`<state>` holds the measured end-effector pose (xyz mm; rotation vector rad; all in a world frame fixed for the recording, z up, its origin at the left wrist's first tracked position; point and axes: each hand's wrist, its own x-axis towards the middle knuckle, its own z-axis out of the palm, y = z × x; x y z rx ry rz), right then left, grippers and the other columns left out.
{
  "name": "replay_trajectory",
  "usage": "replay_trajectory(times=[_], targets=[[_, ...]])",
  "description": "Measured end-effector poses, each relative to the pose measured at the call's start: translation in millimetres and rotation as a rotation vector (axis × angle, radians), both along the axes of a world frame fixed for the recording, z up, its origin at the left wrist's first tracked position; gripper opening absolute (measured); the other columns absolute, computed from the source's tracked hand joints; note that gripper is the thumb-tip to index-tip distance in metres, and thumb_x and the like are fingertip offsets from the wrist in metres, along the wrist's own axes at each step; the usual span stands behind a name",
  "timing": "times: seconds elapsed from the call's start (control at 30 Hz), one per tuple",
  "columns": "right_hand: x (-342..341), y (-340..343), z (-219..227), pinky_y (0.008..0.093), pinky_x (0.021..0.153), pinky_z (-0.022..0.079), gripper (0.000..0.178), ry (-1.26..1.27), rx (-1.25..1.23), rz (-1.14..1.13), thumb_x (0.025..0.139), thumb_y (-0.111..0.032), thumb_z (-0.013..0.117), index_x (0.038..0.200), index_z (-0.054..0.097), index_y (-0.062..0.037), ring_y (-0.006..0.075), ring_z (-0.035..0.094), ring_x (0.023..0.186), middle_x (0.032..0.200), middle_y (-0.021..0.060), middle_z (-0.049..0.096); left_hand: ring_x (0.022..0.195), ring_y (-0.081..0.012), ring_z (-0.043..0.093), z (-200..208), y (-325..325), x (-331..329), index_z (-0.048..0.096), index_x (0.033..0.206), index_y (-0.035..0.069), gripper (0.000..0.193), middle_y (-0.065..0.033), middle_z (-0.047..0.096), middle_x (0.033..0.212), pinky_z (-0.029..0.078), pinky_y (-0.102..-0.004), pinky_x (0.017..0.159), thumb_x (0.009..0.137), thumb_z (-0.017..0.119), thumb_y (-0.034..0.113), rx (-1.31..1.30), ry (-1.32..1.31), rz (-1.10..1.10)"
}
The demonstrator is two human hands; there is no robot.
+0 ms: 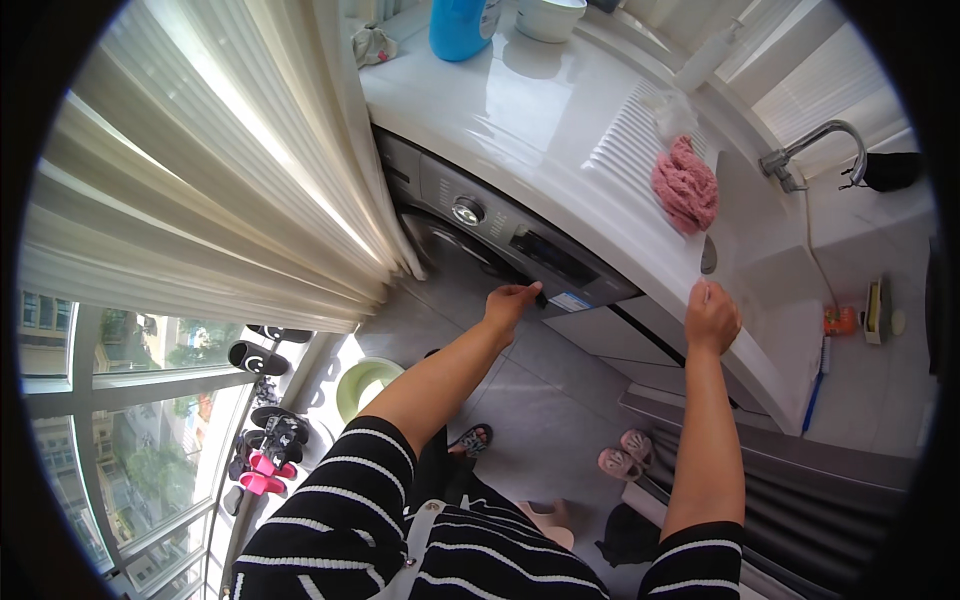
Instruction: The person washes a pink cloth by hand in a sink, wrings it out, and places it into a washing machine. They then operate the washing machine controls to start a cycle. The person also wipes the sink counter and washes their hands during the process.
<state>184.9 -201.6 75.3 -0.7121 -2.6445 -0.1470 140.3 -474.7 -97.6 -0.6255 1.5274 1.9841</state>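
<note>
A grey front-loading washing machine (468, 211) with a round dial is built in under the white counter. My left hand (512, 305) is at the right side of its round dark door (452, 246), fingers bent around the dark edge. My right hand (712, 317) is closed in a fist by the counter's front edge, close to a grey oval piece (709, 255); whether anything is inside the fist is hidden. A crumpled pink cloth (686, 186) lies beyond that hand on the ribbed washboard part (632, 135) of the counter.
A blue bottle (462, 28) and a white bowl (549, 18) stand at the back. On the right are a tap (820, 150) and the sink (765, 290). A cream curtain (250, 160) hangs at left, above a green basin (362, 385). Shoes (626, 455) lie on the floor.
</note>
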Motion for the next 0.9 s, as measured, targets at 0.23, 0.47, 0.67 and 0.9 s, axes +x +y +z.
replay_trajectory(times=[0.23,0.47,0.67,0.9], targets=[[-1,0,0,0.0429,0.081,0.042,0.031,-0.014,-0.002,0.002,0.085,-0.036,0.051,0.083,0.068,-0.0096,0.0309,0.06,0.083,0.083,0.0099,0.066,0.072,-0.0139,0.052,-16,39,-2,0.064,0.088,0.0,0.045,-0.0068,0.062,0.08,0.042,-0.0278,0.066,0.075,0.077,0.042,-0.063,-0.01,0.049],[1,-1,0,0.0416,0.08,0.042,0.029,0.022,-0.006,0.017,0.084,-0.034,0.052,0.084,0.068,-0.0107,0.0297,0.06,0.082,0.081,0.0088,0.066,0.068,-0.0141,0.051,-14,46,-6,0.063,0.087,-0.001,0.049,-0.0071,0.062,0.077,0.042,-0.0278,0.065,0.075,0.076,0.045,-0.082,0.011,0.06],[0,-2,1,0.0413,0.079,0.042,0.028,0.026,0.004,0.015,0.083,-0.034,0.053,0.083,0.069,-0.0111,0.0295,0.06,0.081,0.08,0.0086,0.066,0.073,-0.0159,0.052,-10,49,-8,0.063,0.095,-0.002,0.055,-0.0083,0.063,0.082,0.043,-0.029,0.07,0.075,0.075,0.048,-0.059,-0.001,0.039],[1,-2,0,0.0412,0.08,0.042,0.029,0.045,-0.001,0.023,0.084,-0.035,0.053,0.083,0.069,-0.0107,0.0288,0.06,0.081,0.081,0.0079,0.066,0.075,-0.018,0.054,-11,53,-8,0.061,0.1,-0.003,0.06,-0.0107,0.065,0.087,0.044,-0.0307,0.073,0.076,0.074,0.05,-0.091,-0.031,0.028]])
